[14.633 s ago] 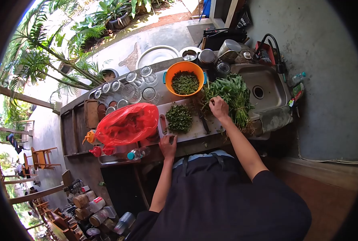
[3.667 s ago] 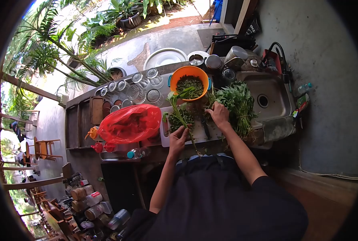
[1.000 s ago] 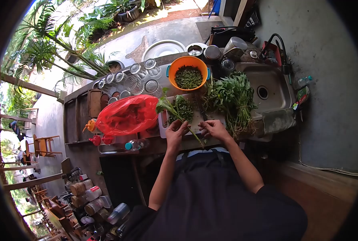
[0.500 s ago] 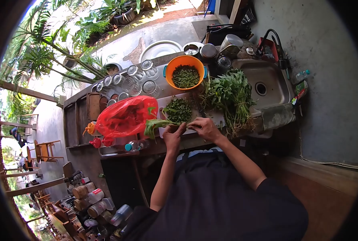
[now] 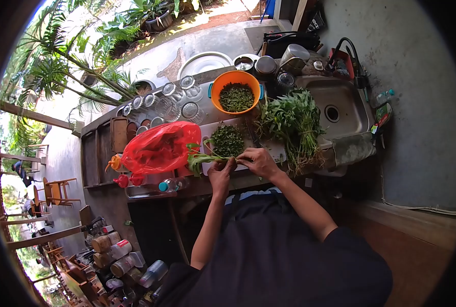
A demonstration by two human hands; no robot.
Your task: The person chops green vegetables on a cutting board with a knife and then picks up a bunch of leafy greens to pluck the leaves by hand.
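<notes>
A stalk of leafy greens [image 5: 198, 159] is pinched between my two hands, its leaves pointing left beside the red plastic bag [image 5: 161, 148]. My left hand [image 5: 221, 173] grips the stem, and my right hand [image 5: 258, 162] pinches its end close by. Just beyond my fingers, a pile of chopped greens [image 5: 226, 141] lies on the white cutting board [image 5: 273, 148]. The knife [image 5: 252, 134] rests on the board right of the pile. A large bunch of greens [image 5: 294, 115] with roots toward me lies further right. Behind the board, an orange basin [image 5: 227, 78] holds more cut greens.
A metal sink [image 5: 353, 110] is at the right. Upturned glass mugs [image 5: 191, 111] stand at the back left. A bottle with a teal cap [image 5: 169, 185] lies near the counter's front edge. Jars [image 5: 123, 249] stand low on the left.
The leafy end of the stalk has turned slightly and spread. My right hand has shifted a little left and up, while my left hand stays nearly in place.
</notes>
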